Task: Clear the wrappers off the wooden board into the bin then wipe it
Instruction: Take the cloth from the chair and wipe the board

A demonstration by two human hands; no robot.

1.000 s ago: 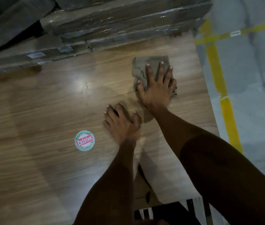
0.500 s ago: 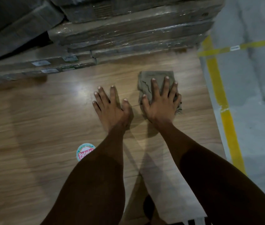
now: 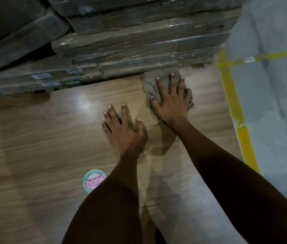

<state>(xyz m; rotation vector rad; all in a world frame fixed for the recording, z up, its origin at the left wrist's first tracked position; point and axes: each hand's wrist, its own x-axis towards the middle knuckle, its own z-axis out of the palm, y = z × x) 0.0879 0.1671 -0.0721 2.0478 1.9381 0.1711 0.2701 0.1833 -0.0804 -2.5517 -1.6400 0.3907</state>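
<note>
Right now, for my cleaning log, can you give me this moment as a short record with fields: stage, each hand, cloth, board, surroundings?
stage: wiping; no wrappers visible on the board
right hand: fingers spread flat, pressing the cloth
left hand: flat on the bare board, holding nothing
cloth: grey-brown rag, at the board's far edge against the wrapped stacks
wooden board: glossy wood grain, carrying a round sticker partly hidden by the left forearm
wrapped stacks: plastic-wrapped, along the far side
floor: grey, with yellow tape lines, to the right
bin: not in view

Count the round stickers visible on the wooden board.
1: the round sticker lies on the wooden board beside the left forearm, which overlaps its edge; the arms may hide others.
</note>
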